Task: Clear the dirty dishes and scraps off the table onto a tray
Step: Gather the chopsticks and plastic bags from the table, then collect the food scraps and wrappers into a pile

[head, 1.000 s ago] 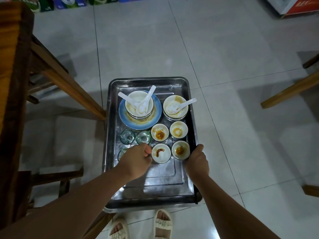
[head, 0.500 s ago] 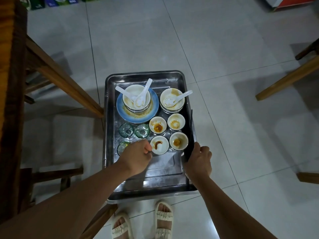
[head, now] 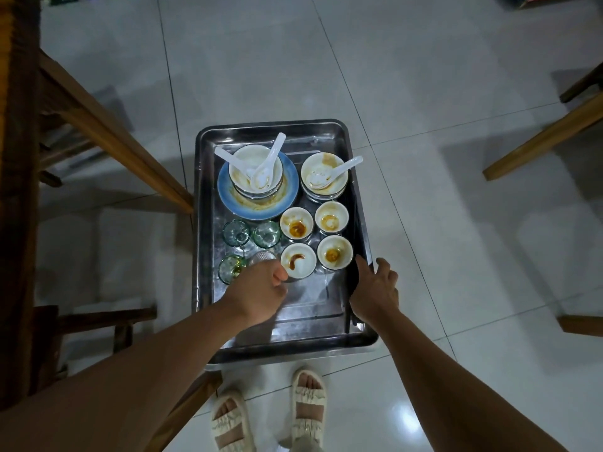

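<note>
Since a second ago the right hand (head: 375,290) has let go of the tray's right rim: then its fingers were curled over the edge, now they lie straight and spread, the thumb along the inner wall and the fingers over the rim, gripping nothing. The left hand (head: 257,293) has stayed over the near left part of the steel tray (head: 326,337), fingers curled round a small glass (head: 265,256) it is setting down beside the others. The tray's load has not shifted. No writing can be read: the boxes at the top edge are cut off and too small to make out. From left to right: a wooden worktop (head: 16,190) runs down the left edge, with wooden stools (head: 107,128) next to it. On the tray, three green-tinted glasses (head: 236,233) stand in the left column, plus the one under the left hand, making four. Behind them a blue plate (head: 287,197) carries a stack of bowls (head: 256,172) holding two white spoons (head: 270,159). To the right a second stack of bowls (head: 323,176) holds one white spoon (head: 339,169), three spoons in all. In front, four small sauce dishes (head: 296,227) with brown smears sit in a two-by-two block. The tray rests above the tiled floor (head: 456,239), and two sandalled feet (head: 308,406) show below it.
</note>
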Demonstrator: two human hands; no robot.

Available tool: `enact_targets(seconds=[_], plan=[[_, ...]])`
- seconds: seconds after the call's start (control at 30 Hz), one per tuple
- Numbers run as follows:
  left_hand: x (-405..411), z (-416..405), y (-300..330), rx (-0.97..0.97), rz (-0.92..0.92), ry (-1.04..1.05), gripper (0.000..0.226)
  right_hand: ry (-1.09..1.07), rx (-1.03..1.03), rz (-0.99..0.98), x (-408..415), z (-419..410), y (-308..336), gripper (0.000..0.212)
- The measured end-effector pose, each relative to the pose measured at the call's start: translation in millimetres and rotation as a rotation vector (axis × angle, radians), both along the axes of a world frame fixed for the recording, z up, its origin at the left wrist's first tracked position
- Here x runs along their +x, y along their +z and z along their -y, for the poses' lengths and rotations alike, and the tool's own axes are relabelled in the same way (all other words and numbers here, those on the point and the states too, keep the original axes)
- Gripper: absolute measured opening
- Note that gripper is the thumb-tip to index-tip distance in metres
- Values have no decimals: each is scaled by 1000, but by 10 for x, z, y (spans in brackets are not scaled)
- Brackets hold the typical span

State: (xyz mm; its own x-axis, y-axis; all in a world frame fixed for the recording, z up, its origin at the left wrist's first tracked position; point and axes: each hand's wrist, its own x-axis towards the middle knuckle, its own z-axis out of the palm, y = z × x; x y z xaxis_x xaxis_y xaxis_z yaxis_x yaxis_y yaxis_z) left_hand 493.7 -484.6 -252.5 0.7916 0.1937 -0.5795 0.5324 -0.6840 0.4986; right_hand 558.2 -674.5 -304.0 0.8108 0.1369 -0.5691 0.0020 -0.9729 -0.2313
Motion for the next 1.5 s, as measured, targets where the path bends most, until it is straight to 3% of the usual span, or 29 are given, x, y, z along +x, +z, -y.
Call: enact_targets(seconds=[0.17,0.3,0.67,0.93,1.13,1.3,1.5], plan=[[22,-24,152,21,12,12,17,11,-1,-91,88,-49,86,59],[15,-63,143,13,28,13,18,34,-49,-167,311,-76,-26,71],[-39,-176,297,34,-2,36,8,-9,5,-87,281,-110,262,72],[-189,-331,1075,-26,-3,116,25,35,61,-44,-154,-367,1060,68],[-566,-628,1840,-27,28,100,36,110,50,119,-528,-641,1900,50],[-882,-780,2289,-21,44,130,39,65,156,98,-785,-883,2618,58],[-1305,-955,2822,2,112,255,39,170,273,66,-1083,-1219,3168,63]])
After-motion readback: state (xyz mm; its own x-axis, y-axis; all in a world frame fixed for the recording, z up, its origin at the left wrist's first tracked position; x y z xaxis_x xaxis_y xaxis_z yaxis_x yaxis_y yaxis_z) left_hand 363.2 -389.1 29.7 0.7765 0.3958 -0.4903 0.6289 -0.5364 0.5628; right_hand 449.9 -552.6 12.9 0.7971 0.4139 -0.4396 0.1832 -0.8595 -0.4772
